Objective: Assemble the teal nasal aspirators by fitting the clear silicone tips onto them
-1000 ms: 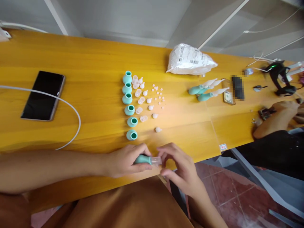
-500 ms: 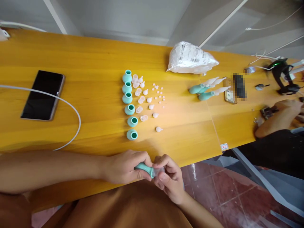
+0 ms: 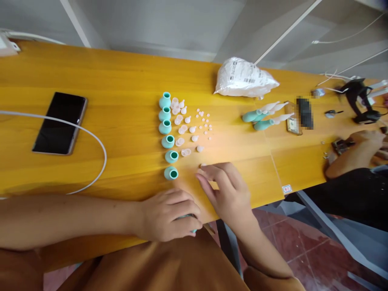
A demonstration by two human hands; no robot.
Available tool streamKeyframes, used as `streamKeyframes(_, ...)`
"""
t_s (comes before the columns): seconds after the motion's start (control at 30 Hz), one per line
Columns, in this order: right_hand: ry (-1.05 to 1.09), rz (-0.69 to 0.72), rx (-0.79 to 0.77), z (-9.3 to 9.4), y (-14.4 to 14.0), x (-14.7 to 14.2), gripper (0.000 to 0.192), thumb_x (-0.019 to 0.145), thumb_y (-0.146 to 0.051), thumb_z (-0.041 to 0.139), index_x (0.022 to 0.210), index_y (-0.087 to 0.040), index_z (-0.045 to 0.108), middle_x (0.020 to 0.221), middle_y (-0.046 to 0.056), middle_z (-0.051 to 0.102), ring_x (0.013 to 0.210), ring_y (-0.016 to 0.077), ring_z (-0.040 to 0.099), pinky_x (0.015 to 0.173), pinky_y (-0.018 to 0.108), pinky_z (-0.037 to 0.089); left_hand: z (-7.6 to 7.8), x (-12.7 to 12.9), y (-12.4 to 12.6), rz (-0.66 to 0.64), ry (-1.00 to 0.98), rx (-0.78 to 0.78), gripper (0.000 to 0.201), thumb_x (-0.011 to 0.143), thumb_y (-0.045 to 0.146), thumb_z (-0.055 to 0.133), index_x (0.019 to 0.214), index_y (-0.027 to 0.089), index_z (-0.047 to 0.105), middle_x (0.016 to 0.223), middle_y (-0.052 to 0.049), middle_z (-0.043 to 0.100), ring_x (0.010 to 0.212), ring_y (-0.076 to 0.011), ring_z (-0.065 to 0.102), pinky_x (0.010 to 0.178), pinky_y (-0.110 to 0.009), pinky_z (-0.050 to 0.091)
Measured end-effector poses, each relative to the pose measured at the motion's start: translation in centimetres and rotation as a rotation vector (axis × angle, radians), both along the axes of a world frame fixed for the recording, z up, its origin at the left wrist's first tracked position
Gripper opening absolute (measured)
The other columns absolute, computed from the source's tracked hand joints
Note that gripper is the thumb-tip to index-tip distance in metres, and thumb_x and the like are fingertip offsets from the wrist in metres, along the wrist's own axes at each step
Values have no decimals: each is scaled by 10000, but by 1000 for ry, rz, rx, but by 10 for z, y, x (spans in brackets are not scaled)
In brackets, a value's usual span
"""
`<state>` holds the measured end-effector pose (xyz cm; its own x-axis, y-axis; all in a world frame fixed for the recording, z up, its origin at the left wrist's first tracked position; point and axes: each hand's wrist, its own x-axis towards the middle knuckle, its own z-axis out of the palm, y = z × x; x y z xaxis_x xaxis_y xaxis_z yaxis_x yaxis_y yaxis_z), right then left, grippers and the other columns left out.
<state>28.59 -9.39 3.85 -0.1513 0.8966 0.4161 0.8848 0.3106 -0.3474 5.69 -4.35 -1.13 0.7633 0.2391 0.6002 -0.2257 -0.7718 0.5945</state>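
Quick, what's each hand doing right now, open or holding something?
Left hand: closed around a mostly hidden teal piece.
Right hand: at a small white piece; can't tell if it's gripped.

Phone (image 3: 57,133), cable (image 3: 101,141) and white parcel (image 3: 245,81) on a desk (image 3: 127,85)
The cable crosses the dark-screened phone; the parcel lies near the grey wall (image 3: 169,28); a small label (image 3: 286,188) sits at the desk's near edge; reddish floor tiles (image 3: 291,238) show below.

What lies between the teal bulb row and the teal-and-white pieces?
In the head view: clear cups, white teardrop pieces and tiny pale discs.
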Motion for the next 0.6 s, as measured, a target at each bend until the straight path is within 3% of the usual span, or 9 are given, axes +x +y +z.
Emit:
streamKeyframes(0.07,-119,46,-87,-10,12,-5,96,1150,-191,698,1238,-229,687,1046,96,722,944,285,679,814,433,581,7,-1,0,79,32,139,32,1112,176,689,1128,198,707,1008,-45,802,931,-232,642,861,-403,522)
streamKeyframes(0.1,-175,68,-128,-15,16,-7,36,1168,-206,667,1186,-222,694,1025,96,712,935,290,657,808,441,571,10,-1,0,96,64,194,88,1113,147,647,1076,203,703,967,-38,777,879,-224,611,817,-408,492)
streamKeyframes(0.2,-283,97,-169,-26,22,-10,144,1202,-233,602,1092,-218,694,985,92,695,906,289,600,786,447,545,17,-1,0,139,139,329,181,1103,109,593,988,214,684,890,-37,696,806,-219,546,740,-416,427)
streamKeyframes(0.37,-330,85,-117,-27,24,-8,120,1209,-261,605,1155,-205,697,999,101,739,917,297,585,778,456,519,25,-1,-4,233,179,492,219,1107,125,562,950,205,691,910,-75,703,810,-238,548,700,-419,415)
streamKeyframes(0.47,-327,82,-107,-25,25,-7,113,1193,-284,644,1228,-190,696,1028,117,768,933,315,609,778,466,534,51,-5,-4,268,240,531,249,1109,120,526,963,197,713,918,-84,729,805,-242,569,690,-416,434)
streamKeyframes(0.6,-218,61,-56,-14,21,0,300,1169,-320,695,1414,-154,648,1155,156,790,986,323,660,856,479,595,103,-23,13,359,368,501,354,1126,103,402,988,183,718,925,-96,738,782,-262,615,687,-432,467)
